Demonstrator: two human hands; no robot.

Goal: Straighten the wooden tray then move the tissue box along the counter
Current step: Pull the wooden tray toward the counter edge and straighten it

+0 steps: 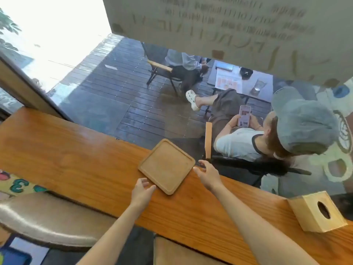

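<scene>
A square wooden tray (166, 166) lies empty on the long wooden counter (76, 159), turned at an angle to the counter's edge. My left hand (142, 192) is open at the tray's near left corner, fingertips at its rim. At the tray's right corner my right hand (207, 174) is also open, fingers spread, just beside the rim. A pale wooden tissue box (317, 212) with an oval slot stands on the counter far to the right, apart from both hands.
The counter runs along a window. Behind the glass a person in a grey cap (303, 121) sits with a phone, beside a small table (242, 79) on dark decking. A padded seat back (47, 217) is below the counter at left.
</scene>
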